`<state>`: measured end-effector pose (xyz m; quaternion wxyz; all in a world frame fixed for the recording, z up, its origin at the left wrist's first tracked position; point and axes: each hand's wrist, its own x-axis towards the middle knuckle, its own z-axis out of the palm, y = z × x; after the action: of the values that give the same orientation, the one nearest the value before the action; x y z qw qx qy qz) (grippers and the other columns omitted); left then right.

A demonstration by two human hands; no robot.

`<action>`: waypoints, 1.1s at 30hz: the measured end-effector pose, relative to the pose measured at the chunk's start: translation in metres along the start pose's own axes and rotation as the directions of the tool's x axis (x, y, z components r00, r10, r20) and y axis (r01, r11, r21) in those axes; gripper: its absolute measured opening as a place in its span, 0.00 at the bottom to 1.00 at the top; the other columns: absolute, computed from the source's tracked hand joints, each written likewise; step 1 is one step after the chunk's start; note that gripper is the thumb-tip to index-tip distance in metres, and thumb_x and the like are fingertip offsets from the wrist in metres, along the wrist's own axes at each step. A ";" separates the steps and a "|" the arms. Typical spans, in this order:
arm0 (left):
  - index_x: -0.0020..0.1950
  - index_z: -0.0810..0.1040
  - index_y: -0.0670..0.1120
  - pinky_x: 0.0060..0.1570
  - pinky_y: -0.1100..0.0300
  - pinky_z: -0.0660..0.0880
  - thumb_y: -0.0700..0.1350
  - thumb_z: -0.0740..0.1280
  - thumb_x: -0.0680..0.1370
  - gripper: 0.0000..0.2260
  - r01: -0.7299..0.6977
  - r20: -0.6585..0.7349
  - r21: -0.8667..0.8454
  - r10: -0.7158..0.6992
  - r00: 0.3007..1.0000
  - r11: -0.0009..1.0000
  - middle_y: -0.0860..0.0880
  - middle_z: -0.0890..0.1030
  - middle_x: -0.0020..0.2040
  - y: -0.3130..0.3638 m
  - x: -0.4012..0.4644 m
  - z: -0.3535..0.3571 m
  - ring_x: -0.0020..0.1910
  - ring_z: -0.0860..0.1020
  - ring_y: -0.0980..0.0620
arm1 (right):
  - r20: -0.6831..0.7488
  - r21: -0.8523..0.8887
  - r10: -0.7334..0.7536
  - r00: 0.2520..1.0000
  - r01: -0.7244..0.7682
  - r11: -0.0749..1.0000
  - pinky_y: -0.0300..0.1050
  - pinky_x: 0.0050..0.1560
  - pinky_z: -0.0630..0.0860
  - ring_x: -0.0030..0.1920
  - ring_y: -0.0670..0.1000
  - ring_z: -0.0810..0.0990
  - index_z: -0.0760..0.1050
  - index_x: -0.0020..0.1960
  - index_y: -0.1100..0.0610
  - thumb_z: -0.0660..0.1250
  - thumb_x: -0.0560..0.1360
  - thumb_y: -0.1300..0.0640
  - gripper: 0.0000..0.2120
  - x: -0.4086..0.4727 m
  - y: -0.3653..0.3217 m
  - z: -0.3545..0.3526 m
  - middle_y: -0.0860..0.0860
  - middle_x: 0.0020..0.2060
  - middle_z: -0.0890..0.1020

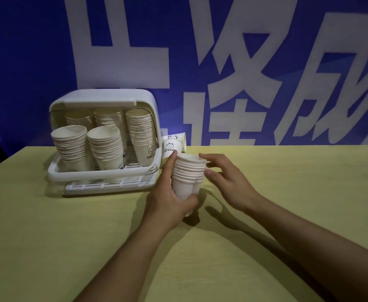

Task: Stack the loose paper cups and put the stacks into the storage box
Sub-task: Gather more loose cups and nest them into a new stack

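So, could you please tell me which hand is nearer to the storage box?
Left. The left hand grips the cup stack just beside the storage box; the right hand is beyond the stack.

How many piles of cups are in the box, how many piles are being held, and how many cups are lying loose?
Stacks in the storage box: 5
Stack held by the left hand: 1
Loose cups beside the box: 2
Total: 8
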<state>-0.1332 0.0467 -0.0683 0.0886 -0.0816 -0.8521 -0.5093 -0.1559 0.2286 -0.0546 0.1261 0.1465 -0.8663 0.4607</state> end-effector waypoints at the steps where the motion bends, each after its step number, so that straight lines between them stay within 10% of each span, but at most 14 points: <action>1: 0.72 0.50 0.78 0.46 0.53 0.80 0.51 0.78 0.67 0.48 0.026 -0.018 0.000 -0.026 0.999 1.000 0.56 0.76 0.67 -0.002 0.002 0.000 0.54 0.80 0.52 | -0.034 0.022 0.009 0.999 -0.009 1.000 0.39 0.59 0.72 0.61 0.40 0.73 0.72 0.68 0.44 0.57 0.78 0.40 0.21 0.006 0.001 0.000 0.42 0.65 0.73; 5: 0.70 0.53 0.72 0.40 0.59 0.72 0.51 0.78 0.66 0.44 0.153 -0.112 0.009 -0.151 0.982 0.988 0.54 0.78 0.62 -0.004 0.008 -0.003 0.50 0.79 0.48 | -0.189 0.069 0.177 0.966 -0.167 0.984 0.47 0.55 0.80 0.56 0.46 0.78 0.73 0.68 0.49 0.62 0.82 0.50 0.15 0.059 0.012 0.010 0.44 0.59 0.77; 11: 0.70 0.50 0.63 0.45 0.55 0.71 0.51 0.77 0.67 0.43 0.215 -0.185 0.055 -0.201 0.962 0.975 0.50 0.76 0.65 -0.006 0.012 -0.004 0.50 0.77 0.44 | -0.073 -0.049 0.272 0.960 -0.276 0.960 0.53 0.55 0.80 0.50 0.53 0.81 0.69 0.71 0.52 0.65 0.80 0.46 0.22 0.130 0.026 0.049 0.52 0.56 0.81; 15: 0.72 0.49 0.64 0.44 0.57 0.68 0.52 0.76 0.67 0.44 0.199 -0.193 0.098 -0.177 0.965 0.975 0.50 0.75 0.66 -0.007 0.013 -0.005 0.49 0.75 0.46 | -0.030 -0.026 0.361 0.932 -0.362 0.932 0.53 0.61 0.74 0.64 0.59 0.76 0.59 0.77 0.49 0.67 0.78 0.42 0.31 0.150 0.032 0.075 0.54 0.69 0.74; 23: 0.72 0.49 0.66 0.47 0.54 0.73 0.53 0.76 0.67 0.44 0.200 -0.227 0.130 -0.167 0.960 0.971 0.51 0.76 0.65 -0.010 0.015 -0.007 0.51 0.77 0.44 | 0.073 0.226 0.444 0.893 -0.448 0.865 0.52 0.52 0.80 0.57 0.58 0.79 0.59 0.76 0.46 0.71 0.76 0.51 0.33 0.157 0.035 0.078 0.56 0.66 0.74; 33: 0.71 0.48 0.72 0.52 0.49 0.76 0.52 0.78 0.66 0.47 0.119 -0.111 0.102 -0.107 0.988 0.988 0.53 0.76 0.67 -0.003 0.009 -0.003 0.56 0.78 0.46 | -0.172 0.420 0.215 0.961 -0.126 0.899 0.53 0.52 0.83 0.57 0.54 0.80 0.61 0.75 0.44 0.71 0.76 0.58 0.32 0.108 0.003 0.009 0.55 0.62 0.76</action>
<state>-0.1419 0.0428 -0.0673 0.1085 -0.0014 -0.8759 -0.4701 -0.2579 0.2078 -0.0233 0.1444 0.0420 -0.7428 0.6524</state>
